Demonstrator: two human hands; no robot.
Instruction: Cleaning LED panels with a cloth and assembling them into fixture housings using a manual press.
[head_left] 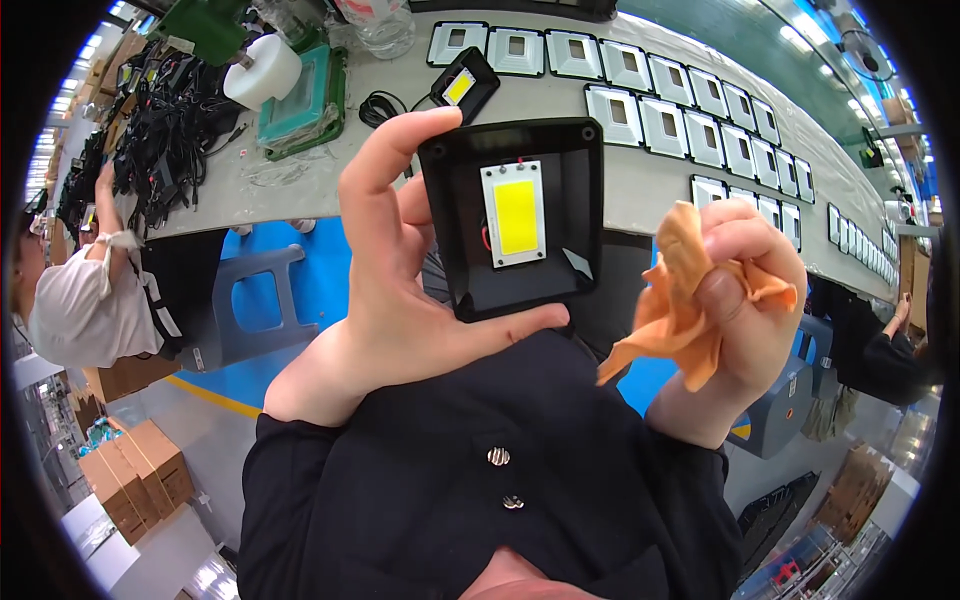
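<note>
My left hand (pixel 385 270) grips a square black lamp housing (pixel 450 180) by its edges, thumb along the lower side and fingers at the upper left. Inside the housing sits a yellow LED panel (pixel 517 217) on a silver plate with small screws and a bit of red wire. To its right, my right hand (pixel 750 290) is closed around a crumpled orange cloth (pixel 680 300), apart from the housing. Beyond the held one, a second black housing (pixel 470 85) with a yellow LED lies on the table beside a coiled black cable (pixel 380 108).
Rows of white-and-black square frames (pixel 665 127) cover the far right of the grey table (pixel 390 75). At left stand a green press with a white round head (pixel 262 72), a green tray (pixel 300 105) and a heap of black cables (pixel 165 130). Co-workers sit at both sides.
</note>
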